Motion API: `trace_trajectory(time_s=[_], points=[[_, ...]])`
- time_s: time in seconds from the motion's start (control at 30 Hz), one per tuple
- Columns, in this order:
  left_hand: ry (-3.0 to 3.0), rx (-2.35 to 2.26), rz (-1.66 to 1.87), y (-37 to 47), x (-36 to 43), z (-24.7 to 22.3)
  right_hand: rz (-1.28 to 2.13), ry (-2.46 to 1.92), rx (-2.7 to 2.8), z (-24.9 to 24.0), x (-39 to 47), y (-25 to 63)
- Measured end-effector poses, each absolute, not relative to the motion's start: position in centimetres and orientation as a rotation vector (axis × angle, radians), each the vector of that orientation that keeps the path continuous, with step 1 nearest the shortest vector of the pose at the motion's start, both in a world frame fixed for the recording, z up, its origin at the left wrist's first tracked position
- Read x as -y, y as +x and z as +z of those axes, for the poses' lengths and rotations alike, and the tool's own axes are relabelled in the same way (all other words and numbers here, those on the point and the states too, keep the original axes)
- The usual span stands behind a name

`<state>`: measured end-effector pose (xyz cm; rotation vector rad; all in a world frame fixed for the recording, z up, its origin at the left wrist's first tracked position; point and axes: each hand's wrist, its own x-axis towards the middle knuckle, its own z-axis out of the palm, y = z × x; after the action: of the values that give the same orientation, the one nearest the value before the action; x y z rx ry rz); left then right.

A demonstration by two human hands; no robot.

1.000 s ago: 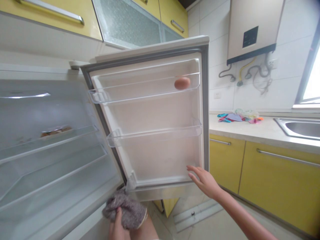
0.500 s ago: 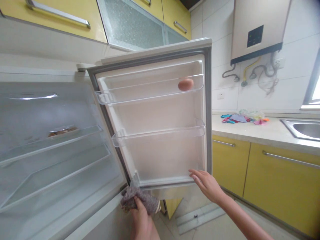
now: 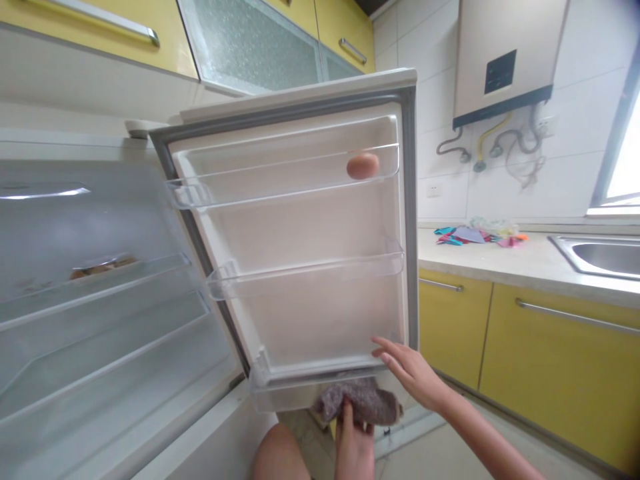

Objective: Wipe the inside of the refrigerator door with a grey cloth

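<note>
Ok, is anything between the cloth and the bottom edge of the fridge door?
Nothing visible. The left hand presses the cloth right up against the door's bottom edge. The right hand rests at the door's lower right corner, beside the cloth, not in front of it.

Egg (image 3: 363,165) in top door shelf (image 3: 280,190)

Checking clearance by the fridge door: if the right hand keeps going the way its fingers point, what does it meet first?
The right hand points up and left at the open fridge door. It would likely meet the door's lower inner corner first; depth is unclear.
</note>
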<state>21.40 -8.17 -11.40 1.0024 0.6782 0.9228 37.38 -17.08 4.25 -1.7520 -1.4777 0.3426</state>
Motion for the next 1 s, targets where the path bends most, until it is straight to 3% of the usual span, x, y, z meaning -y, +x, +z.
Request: trace_trajectory(time_s=[0.13,0.53,0.77,1.0], points=[[0.434,-0.539,0.801,25.5,11.4,-11.0,0.391,-1.778,1.557,5.4,17.4,37.3],[0.355,-0.555,0.607,29.3,15.4,-10.1,0.548,-1.812,1.598,7.1,18.3,36.5],[0.273,-0.734,0.848,20.1,7.5,-11.9,0.575,-1.76,1.551,6.5,18.6,36.8],[0.381,-0.841,1.047,7.2,-0.9,-7.2,0.489,-1.766,1.542,6.0,18.3,36.4]])
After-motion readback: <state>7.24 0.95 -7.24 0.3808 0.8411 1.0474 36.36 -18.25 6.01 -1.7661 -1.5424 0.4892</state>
